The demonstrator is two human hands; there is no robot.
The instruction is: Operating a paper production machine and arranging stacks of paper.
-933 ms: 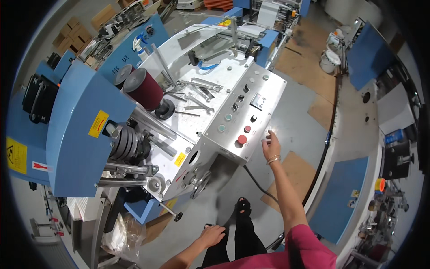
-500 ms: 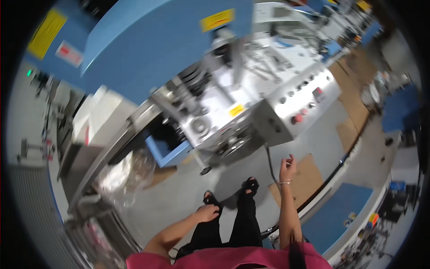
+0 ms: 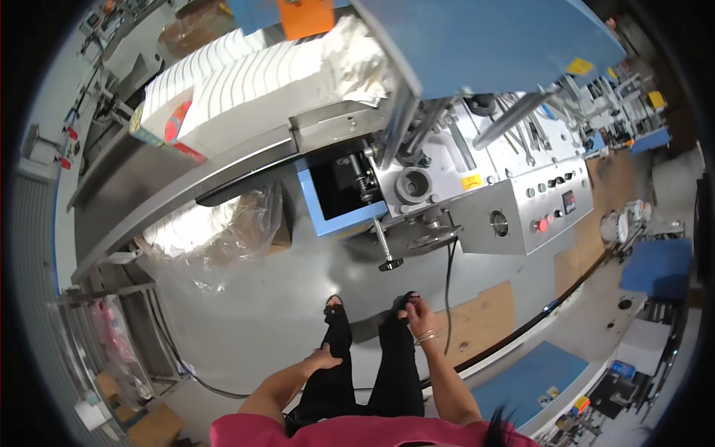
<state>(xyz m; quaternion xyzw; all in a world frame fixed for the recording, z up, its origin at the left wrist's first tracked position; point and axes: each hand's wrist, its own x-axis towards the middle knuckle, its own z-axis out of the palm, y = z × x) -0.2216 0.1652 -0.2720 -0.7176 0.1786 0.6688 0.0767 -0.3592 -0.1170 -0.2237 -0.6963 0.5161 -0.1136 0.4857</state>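
Note:
My left hand [image 3: 325, 358] hangs beside my left thigh, with fingers loosely apart and nothing seen in it. My right hand [image 3: 421, 317] is above my right foot, its fingers loosely bent, and nothing shows in it. Neither hand touches the machine. Ahead of me stands a metal machine with a blue housing [image 3: 506, 48] and a steel control box [image 3: 525, 212] with a red button and black knobs. A black-knobbed handle [image 3: 389, 263] sticks out from its near side, beside a blue-edged opening [image 3: 346, 220].
A striped white stack [image 3: 249, 82] stands on a steel table [image 3: 171, 167] at the left. Beneath lies a clear plastic bag [image 3: 223, 238] with white material. Wrenches [image 3: 525, 134] lie on the machine top. A cable [image 3: 448, 298] hangs to the floor near flat cardboard [image 3: 477, 320].
My view has turned left, bringing more of the striped stack and steel table into sight. My right hand has come inward, closer to my legs. The left hand stays low by my thigh.

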